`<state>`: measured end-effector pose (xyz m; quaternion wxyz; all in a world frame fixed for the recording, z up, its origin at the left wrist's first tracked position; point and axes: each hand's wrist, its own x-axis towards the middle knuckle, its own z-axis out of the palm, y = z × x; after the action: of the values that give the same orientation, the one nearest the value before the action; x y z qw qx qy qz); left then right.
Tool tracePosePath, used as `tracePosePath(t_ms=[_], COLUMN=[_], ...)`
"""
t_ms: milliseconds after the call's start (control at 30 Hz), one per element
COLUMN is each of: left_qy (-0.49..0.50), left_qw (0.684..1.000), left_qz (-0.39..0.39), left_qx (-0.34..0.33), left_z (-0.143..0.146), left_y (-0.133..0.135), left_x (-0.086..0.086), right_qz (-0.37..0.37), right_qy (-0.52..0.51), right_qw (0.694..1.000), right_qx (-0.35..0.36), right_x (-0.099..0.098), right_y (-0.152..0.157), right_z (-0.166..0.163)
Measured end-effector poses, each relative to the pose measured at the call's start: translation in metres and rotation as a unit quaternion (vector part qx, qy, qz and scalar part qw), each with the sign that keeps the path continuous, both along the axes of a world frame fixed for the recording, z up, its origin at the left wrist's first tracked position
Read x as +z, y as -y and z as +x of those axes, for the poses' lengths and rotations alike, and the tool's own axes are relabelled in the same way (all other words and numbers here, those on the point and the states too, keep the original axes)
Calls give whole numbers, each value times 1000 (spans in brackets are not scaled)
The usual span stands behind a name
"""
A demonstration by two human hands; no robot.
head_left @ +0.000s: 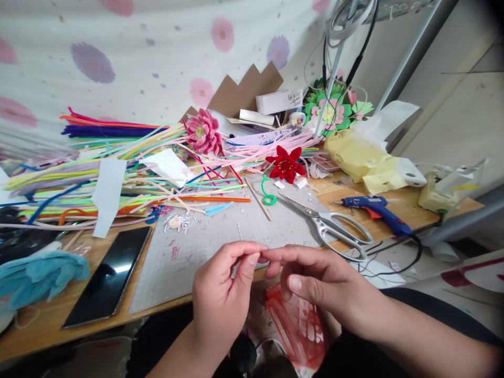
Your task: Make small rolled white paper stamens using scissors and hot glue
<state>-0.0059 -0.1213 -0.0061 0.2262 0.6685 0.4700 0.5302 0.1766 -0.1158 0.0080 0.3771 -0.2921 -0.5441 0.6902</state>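
Note:
My left hand and my right hand meet at the near edge of the desk, fingertips pinched together at one spot. What they pinch is too small to make out. Both hover over the front edge of a grey cutting mat. Below them on my lap lies a red-printed plastic bag. Steel scissors lie just beyond my right hand, closed. A red pipe-cleaner flower with a green stem lies farther back on the mat.
A heap of coloured pipe cleaners fills the left of the desk, with a pink flower on it. A black phone lies at the left front. A blue glue gun and yellow bags sit on the right.

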Motion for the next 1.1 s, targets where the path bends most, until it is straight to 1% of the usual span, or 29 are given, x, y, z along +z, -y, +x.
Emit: tracePosePath(t_ms=[100,200,333,400,600,700,800,867,967,1033,1100], left_qy=[-41,-94,-170,-199,-273,-297,-293,-256,-138,-51,-3], left_qw=[999,993,973,963,940,932,938,957,988,992,989], left_qz=[21,75,153,180,205,207,180,134,10,-67,-100], left_qx=[7,1,-16,-19,-4,-13,-31,-39,-62,-90,-108], left_z=[0,-1,-3,-4,-7,-10,-13,-15,-16,-17,-17], left_y=[-1,-5,-10,-11,-8,-8,-9,-9,-7,-6,-4], left_x=[2,7,13,14,12,13,16,19,22,22,21], right_qz=[-20,-33,-60,-73,-80,-99,-109,-114,-139,-148,-149], right_qy=[-9,1,10,4,-16,-25,-19,-17,-37,-55,-68], right_qw=[1000,999,998,997,997,995,994,993,989,987,986], right_qx=[0,-5,-10,-5,1,2,5,11,15,15,14], right_x=[0,0,-1,-1,1,1,0,-1,1,2,4], right_y=[0,0,2,3,5,5,6,7,7,7,6], right_z=[0,0,-2,-3,-7,-10,-11,-11,-10,-8,-6])
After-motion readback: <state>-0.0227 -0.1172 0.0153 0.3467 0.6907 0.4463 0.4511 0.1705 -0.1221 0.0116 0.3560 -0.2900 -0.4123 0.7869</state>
